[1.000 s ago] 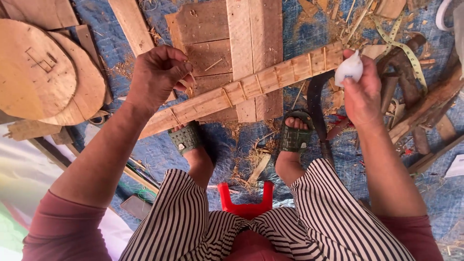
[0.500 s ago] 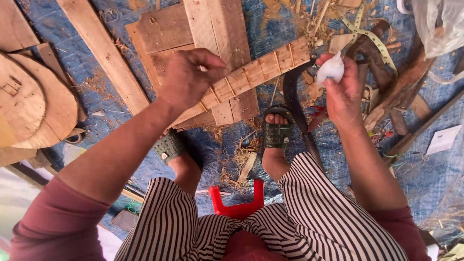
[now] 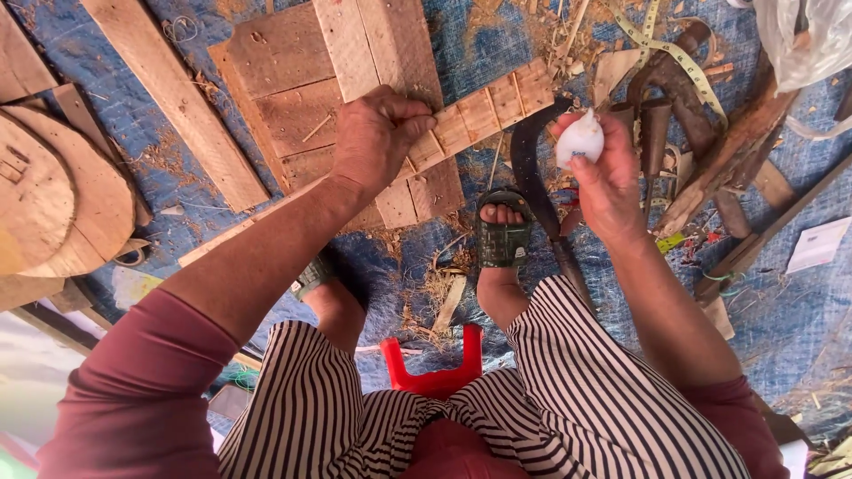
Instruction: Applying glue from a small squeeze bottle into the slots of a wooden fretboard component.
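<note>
Wooden planks point(image 3: 266, 115) and round wooden discs point(image 3: 44, 195) lie about my feet on a blue tarp point(image 3: 799, 310) strewn with shavings. My left hand point(image 3: 377, 137) is clenched on a notched wooden strip point(image 3: 488, 111) that crosses the planks. My right hand point(image 3: 608, 182) grips a small white bottle point(image 3: 579, 139) just beside the strip's end. Near it lie a yellow measuring tape point(image 3: 679, 58), dark tools and a white card point(image 3: 818, 244); a clear plastic bag point(image 3: 812, 35) sits in the corner.

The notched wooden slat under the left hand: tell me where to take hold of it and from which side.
Take the notched wooden slat at its free upper-right end, coming from above. That end lies bare across the boards, while the left hand covers the middle; the right hand holds a small white bottle.
</note>
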